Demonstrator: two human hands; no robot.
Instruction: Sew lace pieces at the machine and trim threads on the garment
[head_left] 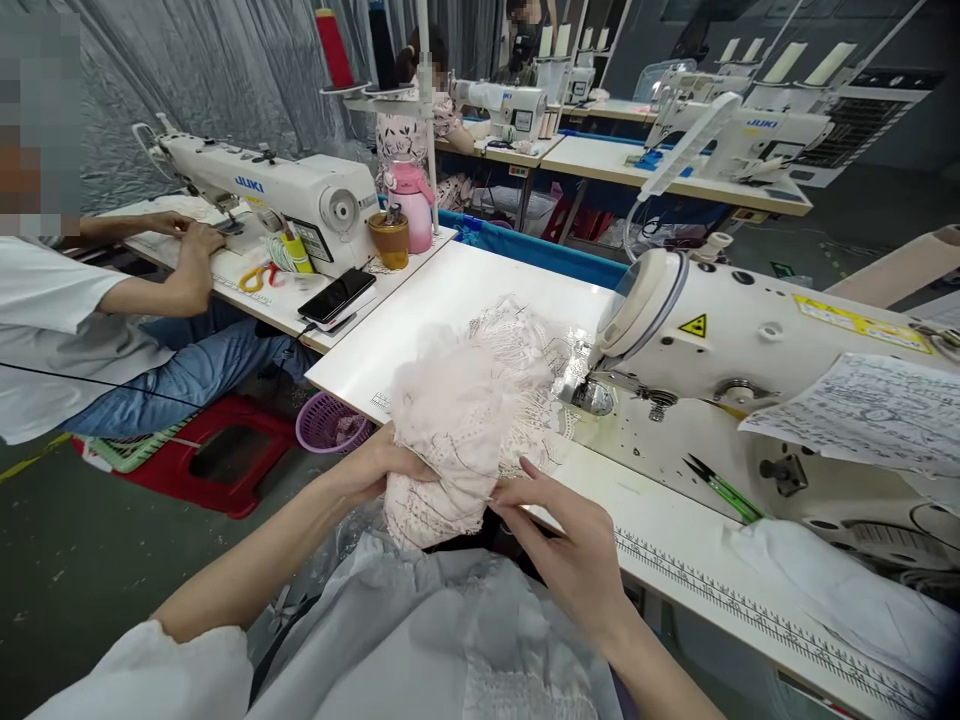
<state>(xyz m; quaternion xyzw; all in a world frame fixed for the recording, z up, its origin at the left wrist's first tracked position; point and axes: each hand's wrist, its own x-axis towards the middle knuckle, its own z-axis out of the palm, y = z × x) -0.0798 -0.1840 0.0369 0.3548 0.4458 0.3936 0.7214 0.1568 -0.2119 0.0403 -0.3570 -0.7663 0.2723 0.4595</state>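
A bunched piece of pale pink lace fabric (457, 420) hangs over the near edge of the white sewing table (442, 290). My left hand (386, 460) grips its left side, with the fingers partly hidden in the folds. At its lower right edge, my right hand (559, 520) pinches the fabric between thumb and fingertips. The lace's far part spreads on the tabletop, close to the needle and presser foot of the sewing machine (720, 300) on the right.
Green-handled snips (724, 490) and a white cloth (840, 580) lie right of my hands. A printed sheet (870, 420) rests against the machine. To the left, a co-worker (82, 320) sits at another machine (262, 190), near a black phone (337, 298). A purple basket (330, 425) stands below.
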